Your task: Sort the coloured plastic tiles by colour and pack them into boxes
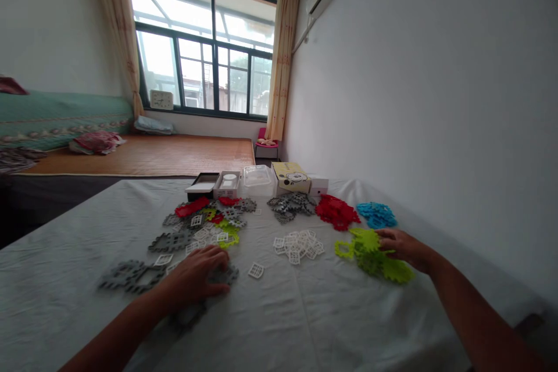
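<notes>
diagonally, lime pile (375, 260) stretching toward near right, right hand (406, 249) touching

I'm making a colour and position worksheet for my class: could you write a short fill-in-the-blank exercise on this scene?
The right hand is at a ____ pile.
The blue pile lies to the ____ of the red pile.
The left hand has its fingertips over a ____ piece.
Between the clear plastic container and the small white box stands a ____ box.

Missing words: lime-green; right; grey; yellow.
</notes>
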The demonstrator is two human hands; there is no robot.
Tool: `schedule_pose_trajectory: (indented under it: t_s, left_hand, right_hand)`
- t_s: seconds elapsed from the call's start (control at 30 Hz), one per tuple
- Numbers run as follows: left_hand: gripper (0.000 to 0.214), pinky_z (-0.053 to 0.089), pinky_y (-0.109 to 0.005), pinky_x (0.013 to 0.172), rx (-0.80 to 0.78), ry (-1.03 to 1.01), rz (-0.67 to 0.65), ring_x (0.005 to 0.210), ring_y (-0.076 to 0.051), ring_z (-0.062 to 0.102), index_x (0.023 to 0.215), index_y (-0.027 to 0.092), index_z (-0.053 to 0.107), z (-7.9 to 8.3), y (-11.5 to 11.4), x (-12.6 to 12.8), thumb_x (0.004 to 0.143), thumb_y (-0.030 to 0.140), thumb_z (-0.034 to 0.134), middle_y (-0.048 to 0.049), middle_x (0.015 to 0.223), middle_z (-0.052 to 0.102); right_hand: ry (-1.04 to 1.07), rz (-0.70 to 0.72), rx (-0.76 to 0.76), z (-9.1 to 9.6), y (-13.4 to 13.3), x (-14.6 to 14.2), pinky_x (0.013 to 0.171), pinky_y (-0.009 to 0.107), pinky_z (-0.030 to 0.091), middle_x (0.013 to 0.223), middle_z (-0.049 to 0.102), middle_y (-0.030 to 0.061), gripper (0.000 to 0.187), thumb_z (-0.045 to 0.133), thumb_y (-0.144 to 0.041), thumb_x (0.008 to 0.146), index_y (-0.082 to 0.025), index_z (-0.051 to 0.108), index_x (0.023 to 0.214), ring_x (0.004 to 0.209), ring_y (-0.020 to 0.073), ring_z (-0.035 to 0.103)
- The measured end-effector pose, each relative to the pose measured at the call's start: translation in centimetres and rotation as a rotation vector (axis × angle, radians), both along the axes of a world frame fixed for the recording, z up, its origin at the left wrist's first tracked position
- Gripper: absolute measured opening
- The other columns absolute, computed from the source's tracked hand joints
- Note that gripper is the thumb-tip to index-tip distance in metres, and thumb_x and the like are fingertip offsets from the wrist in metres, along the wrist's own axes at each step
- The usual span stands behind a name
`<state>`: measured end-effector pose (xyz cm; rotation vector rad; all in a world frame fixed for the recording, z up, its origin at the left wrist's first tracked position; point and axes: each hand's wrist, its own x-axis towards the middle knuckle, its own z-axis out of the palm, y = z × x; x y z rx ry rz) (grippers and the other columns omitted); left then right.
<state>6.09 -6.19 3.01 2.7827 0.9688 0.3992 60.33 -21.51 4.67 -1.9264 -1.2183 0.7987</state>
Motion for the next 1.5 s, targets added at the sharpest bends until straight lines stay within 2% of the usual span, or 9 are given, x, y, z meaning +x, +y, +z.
schedule_pose_trajectory:
  t_s: [0.2, 0.37, 0.47, 0.63, 0.77, 1.0, 1.23, 1.33, 1.5]
  left_hand:
    - [0.035, 0.04, -0.028, 0.084, -0.057, 0.007, -0.039, 0.096, -0.022, 0.056, 0.087, 0.023, 0.06, 0.1, 0.0, -0.1, 0.073, 0.055, 0.062, -0.0035, 0.1, 0.061]
    - [0.035, 0.04, -0.029, 0.085, -0.054, 0.024, -0.031, 0.099, -0.023, 0.056, 0.088, 0.023, 0.06, 0.1, 0.1, -0.1, 0.074, 0.055, 0.061, -0.0043, 0.103, 0.061]
    - [0.034, 0.04, -0.029, 0.085, -0.059, 0.03, -0.025, 0.101, -0.023, 0.055, 0.088, 0.023, 0.06, -0.1, 0.1, -0.2, 0.073, 0.053, 0.063, -0.0038, 0.105, 0.061]
    - [0.032, 0.039, -0.03, 0.085, -0.058, 0.027, -0.023, 0.101, -0.023, 0.054, 0.087, 0.024, 0.058, -0.1, 0.1, -0.2, 0.073, 0.051, 0.066, -0.0026, 0.105, 0.061]
    - [0.031, 0.038, -0.029, 0.085, -0.059, 0.032, -0.025, 0.099, -0.022, 0.054, 0.087, 0.023, 0.058, -0.1, 0.1, -0.2, 0.073, 0.05, 0.067, -0.0019, 0.103, 0.061]
    - [0.031, 0.038, -0.029, 0.083, -0.034, 0.063, -0.015, 0.095, -0.021, 0.055, 0.086, 0.023, 0.057, 0.5, -0.3, -0.3, 0.073, 0.049, 0.066, -0.0012, 0.098, 0.061]
    - [0.025, 0.039, -0.031, 0.083, 0.021, 0.104, 0.072, 0.093, -0.022, 0.055, 0.091, 0.023, 0.058, 1.2, -0.2, -1.4, 0.074, 0.041, 0.065, -0.0016, 0.097, 0.06]
    - [0.016, 0.04, -0.03, 0.084, 0.061, 0.086, 0.087, 0.096, -0.021, 0.056, 0.093, 0.024, 0.058, 1.4, 0.1, -2.2, 0.079, 0.03, 0.059, -0.0017, 0.098, 0.061]
    - [0.015, 0.041, -0.032, 0.084, 0.148, 0.057, 0.258, 0.094, -0.021, 0.058, 0.09, 0.022, 0.061, 1.6, 0.9, -3.1, 0.082, 0.018, 0.049, -0.004, 0.096, 0.064]
  right_hand:
    - [-0.667, -0.232, 0.151, 0.5, 0.6, -0.3, 0.072, 0.035, 0.05, 0.093, 0.07, 0.0112, 0.037, 0.052, -0.029, 0.075, -0.016, 0.062, 0.109, 0.079, 0.023, 0.066]
    - [-0.936, 0.315, 0.328, -1.3, 3.0, -9.8, 0.096, 0.04, 0.04, 0.115, 0.065, 0.0065, 0.032, 0.047, -0.029, 0.084, -0.025, 0.063, 0.111, 0.112, 0.0234, 0.055]
    - [-1.045, 0.422, 0.243, -2.6, 3.2, -12.4, 0.101, 0.047, 0.033, 0.118, 0.064, 0.0047, 0.029, 0.051, -0.032, 0.084, -0.028, 0.063, 0.11, 0.12, 0.0267, 0.048]
    - [-1.117, 0.237, 0.188, -2.6, 2.6, -7.7, 0.094, 0.044, 0.038, 0.111, 0.066, 0.0066, 0.023, 0.05, -0.03, 0.083, -0.026, 0.066, 0.1, 0.113, 0.0261, 0.053]
    - [-1.103, 0.065, 0.205, -2.3, 3.8, -4.0, 0.089, 0.04, 0.043, 0.121, 0.062, 0.0092, 0.038, 0.051, -0.046, 0.082, -0.023, 0.064, 0.109, 0.113, 0.0275, 0.054]
    - [-1.039, 0.104, -0.02, -3.7, 4.1, -4.2, 0.091, 0.045, 0.041, 0.123, 0.062, 0.0098, 0.05, 0.043, -0.056, 0.082, -0.024, 0.062, 0.116, 0.116, 0.0295, 0.053]
    - [-1.046, 0.062, -0.02, -3.1, 2.8, -3.6, 0.082, 0.05, 0.046, 0.119, 0.064, 0.0108, 0.05, 0.048, -0.059, 0.077, -0.025, 0.066, 0.108, 0.111, 0.034, 0.055]
    - [-1.057, 0.098, 0.159, -2.1, 4.7, -7.2, 0.084, 0.048, 0.047, 0.118, 0.064, 0.0114, 0.045, 0.047, -0.054, 0.081, -0.023, 0.065, 0.108, 0.111, 0.0326, 0.055]
    - [-0.858, 0.56, 0.359, 0.3, 8.1, -19.7, 0.093, 0.037, 0.044, 0.116, 0.065, 0.0078, 0.035, 0.046, -0.041, 0.088, -0.024, 0.062, 0.114, 0.11, 0.023, 0.056]
